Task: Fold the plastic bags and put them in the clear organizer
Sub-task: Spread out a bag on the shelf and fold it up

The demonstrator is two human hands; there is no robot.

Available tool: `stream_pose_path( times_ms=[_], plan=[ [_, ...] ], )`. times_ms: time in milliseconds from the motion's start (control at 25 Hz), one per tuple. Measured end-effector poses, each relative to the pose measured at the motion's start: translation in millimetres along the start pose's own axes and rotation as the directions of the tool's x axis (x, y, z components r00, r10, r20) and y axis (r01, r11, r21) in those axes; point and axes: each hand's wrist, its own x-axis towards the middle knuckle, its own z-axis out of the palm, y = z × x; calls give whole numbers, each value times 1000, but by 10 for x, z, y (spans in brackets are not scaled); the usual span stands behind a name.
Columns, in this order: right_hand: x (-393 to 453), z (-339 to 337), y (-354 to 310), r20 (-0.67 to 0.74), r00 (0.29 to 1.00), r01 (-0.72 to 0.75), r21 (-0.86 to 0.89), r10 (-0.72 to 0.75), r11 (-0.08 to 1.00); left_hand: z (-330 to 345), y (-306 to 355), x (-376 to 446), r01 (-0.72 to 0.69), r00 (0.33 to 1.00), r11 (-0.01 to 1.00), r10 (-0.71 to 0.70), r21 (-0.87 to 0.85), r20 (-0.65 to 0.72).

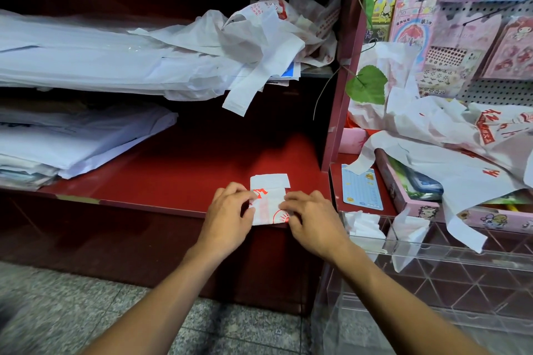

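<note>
**Folded bag pinned at shelf edge, both hands on it**

Lay flat on the red shelf (178, 170), a white plastic bag (269, 194) printed in red, folded down to a small packet at the shelf's front edge. Ran with its long axis away from the person, near end just over the edge, far end a plain white strip pointing toward the back of the shelf. Showed red print on its near half, with a round red mark at the near right corner.

Came in from below on bare forearms, both hands palm down. Rested on the packet's left side, the left hand (229, 215), fingers bent and pressing the plastic down, tips at the red print. Pressed on the right side, the right hand (313, 217), fingers likewise curled over the packet's edge. Held the plastic between the two sets of fingertips, a narrow strip of bag left showing between them; could not tell whether either thumb was tucked underneath.

Stood just to the right and lower, a clear organizer (450, 256) with diamond-shaped cells, white folded bags (364, 226) already sitting in its top left compartments. Sprawled above, a heap of loose white bags (253, 37) on the upper shelf, another heap (450, 147) draped to the right over a pink box (418, 204). Lay beside that box, a blue card (362, 189).
</note>
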Motion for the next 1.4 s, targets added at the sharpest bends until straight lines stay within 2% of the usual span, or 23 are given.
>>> stream_pose_path(
  times_ms=[80,160,280,360,440,520,640,720,840,960,1040,1160,1280,1320,1400],
  plan=[
    [-20,-20,30,33,999,28,-48,-26,998,-31,-68,-43,-96,992,987,85,127,91],
    [-33,-29,34,67,997,45,-50,-42,998,-70,-81,-78,-109,979,974,70,199,191],
    [-31,-23,17,27,997,79,-80,-77,994,-97,-96,-106,-110,972,974,64,196,226],
    [-17,-2,41,10,997,81,-52,-81,995,-100,-117,-102,-109,977,983,78,149,200],
    [6,21,88,-4,998,62,57,-62,996,-81,-124,-92,-94,982,993,82,66,168],
    [21,16,121,-37,999,18,251,-9,968,-58,-113,-74,-65,988,997,69,-30,141],
    [30,-25,130,-29,992,-89,517,121,852,-37,-91,-57,41,988,985,-15,-168,156],
    [65,-39,131,16,978,-179,564,207,806,-26,-57,-38,123,987,955,-90,-271,130],
    [112,-25,122,52,965,-238,593,258,770,-6,25,9,237,971,874,-206,-424,118],
    [117,-26,104,42,969,-216,626,244,749,12,57,38,291,956,869,-245,-401,164],
    [87,-51,111,45,979,-182,632,199,753,14,38,49,254,965,906,-212,-339,155],
    [56,-103,133,51,984,-162,635,168,755,-16,9,49,184,980,911,-140,-369,142],
    [63,-126,127,-81,964,-126,697,252,706,-16,-71,7,111,988,928,-63,-357,143],
    [69,-128,126,-128,954,-113,682,270,722,-17,-80,-8,96,988,939,-51,-329,144],
    [74,-136,148,-180,959,-84,554,218,828,-16,-72,-34,76,990,952,-37,-295,136]
  ],
)
